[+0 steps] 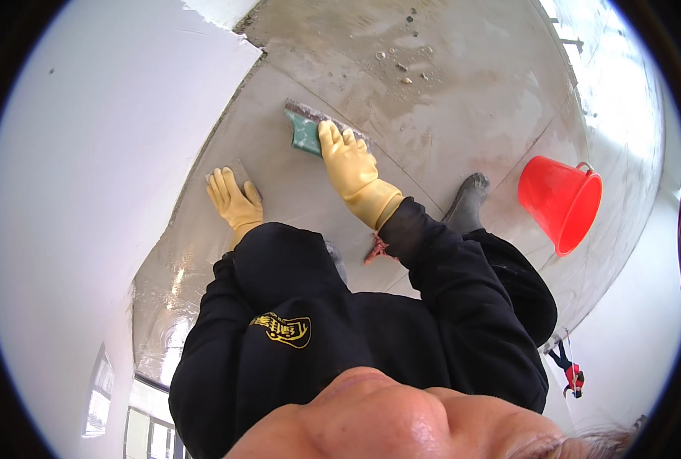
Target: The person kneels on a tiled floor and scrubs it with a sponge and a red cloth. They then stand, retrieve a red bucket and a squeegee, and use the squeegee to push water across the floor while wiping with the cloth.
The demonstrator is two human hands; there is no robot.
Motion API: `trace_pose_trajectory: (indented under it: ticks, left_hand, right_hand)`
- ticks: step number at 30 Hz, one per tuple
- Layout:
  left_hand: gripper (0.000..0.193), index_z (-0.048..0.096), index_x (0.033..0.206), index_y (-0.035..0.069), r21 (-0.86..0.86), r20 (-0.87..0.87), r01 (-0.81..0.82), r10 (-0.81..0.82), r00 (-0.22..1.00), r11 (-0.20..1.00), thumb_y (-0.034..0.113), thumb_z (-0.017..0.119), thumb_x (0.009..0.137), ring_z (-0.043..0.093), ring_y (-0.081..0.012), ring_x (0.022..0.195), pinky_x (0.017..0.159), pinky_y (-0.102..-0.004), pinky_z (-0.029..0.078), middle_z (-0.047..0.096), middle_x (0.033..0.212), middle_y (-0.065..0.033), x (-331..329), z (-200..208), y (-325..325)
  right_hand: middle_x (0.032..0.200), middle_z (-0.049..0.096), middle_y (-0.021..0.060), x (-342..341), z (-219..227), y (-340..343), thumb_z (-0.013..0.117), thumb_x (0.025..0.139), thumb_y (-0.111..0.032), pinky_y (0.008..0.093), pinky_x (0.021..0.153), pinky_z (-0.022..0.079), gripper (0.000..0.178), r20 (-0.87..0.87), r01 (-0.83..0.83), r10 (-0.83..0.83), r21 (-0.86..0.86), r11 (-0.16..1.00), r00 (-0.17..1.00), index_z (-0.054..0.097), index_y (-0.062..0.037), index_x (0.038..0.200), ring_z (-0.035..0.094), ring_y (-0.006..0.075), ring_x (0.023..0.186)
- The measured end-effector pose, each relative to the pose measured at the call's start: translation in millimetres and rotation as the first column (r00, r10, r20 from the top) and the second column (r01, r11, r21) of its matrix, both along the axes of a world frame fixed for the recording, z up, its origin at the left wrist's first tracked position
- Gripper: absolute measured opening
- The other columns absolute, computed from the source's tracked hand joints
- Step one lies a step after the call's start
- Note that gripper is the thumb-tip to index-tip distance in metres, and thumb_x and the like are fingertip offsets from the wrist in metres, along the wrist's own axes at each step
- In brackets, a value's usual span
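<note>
Both my hands wear yellow rubber gloves. My right hand (351, 164) grips a green float (305, 133), whose long, dirty grey-brown edge (313, 109) faces away from me against the wet floor. Fingers outstretched, my left hand (235, 200) lies flat low by the wall's foot. Part of a thin greyish flat piece (247, 174) shows beside its fingers; what it is, I cannot tell. Between my legs lies a crumpled reddish thing (378, 249), perhaps a cloth, partly hidden by my right sleeve.
A white wall (118, 138) rises along the left. The grey floor (463, 99) is wet, with loose rubble (403, 67) farther ahead. To the right stands a red bucket (554, 195), beyond my grey boot (470, 200). Far off at lower right is a person in red (575, 379).
</note>
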State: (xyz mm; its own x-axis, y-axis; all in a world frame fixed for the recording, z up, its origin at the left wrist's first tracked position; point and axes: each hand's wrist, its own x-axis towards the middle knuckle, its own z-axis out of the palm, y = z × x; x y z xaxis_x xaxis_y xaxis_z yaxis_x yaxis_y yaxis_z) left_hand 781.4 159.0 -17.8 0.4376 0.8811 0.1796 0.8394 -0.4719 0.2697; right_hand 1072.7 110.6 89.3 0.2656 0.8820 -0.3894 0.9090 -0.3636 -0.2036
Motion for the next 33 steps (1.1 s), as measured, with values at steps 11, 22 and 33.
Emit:
trace_pose_trajectory:
  ticks: [11, 22, 33]
  left_hand:
    - [0.056, 0.055, 0.151, -0.006, -0.008, -0.018, -0.003, 0.003, 1.0, 1.0, 0.027, 0.061, 0.106, 0.045, -0.0534, 0.151, 0.129, -0.0615, 0.032, 0.054, 0.159, -0.0302, 3, 6, 0]
    - [0.055, 0.057, 0.147, -0.005, 0.068, -0.025, 0.025, -0.024, 0.999, 0.997, 0.036, 0.054, 0.11, 0.048, -0.0541, 0.148, 0.125, -0.0636, 0.036, 0.056, 0.155, -0.0298, 4, 3, 0]
    - [0.055, 0.055, 0.149, -0.006, 0.029, -0.013, 0.029, -0.029, 0.999, 0.999, 0.033, 0.053, 0.11, 0.046, -0.0555, 0.149, 0.127, -0.0643, 0.034, 0.053, 0.157, -0.0306, 6, 7, 1]
  right_hand:
    - [0.126, 0.075, 0.0207, 97, 13, 12, 0.05, 0.107, -0.011, 0.0512, 0.091, 0.062, 0.047, -0.019, 0.26, -0.267, -0.175, 0.95, 0.963, 0.046, -0.0126, 0.154, 0.077, 0.0403, 0.11]
    - [0.124, 0.08, 0.0171, 295, -49, 27, 0.054, 0.11, -0.021, 0.045, 0.094, 0.063, 0.029, 0.389, 0.573, -0.513, -0.048, 0.818, 0.766, 0.071, -0.0086, 0.13, 0.079, 0.0341, 0.113]
    - [0.129, 0.071, 0.0156, 145, -82, -19, 0.065, 0.102, -0.016, 0.0505, 0.092, 0.063, 0.037, 0.147, 0.116, -0.117, 0.013, 0.993, 0.982, 0.055, -0.0072, 0.136, 0.075, 0.0344, 0.113]
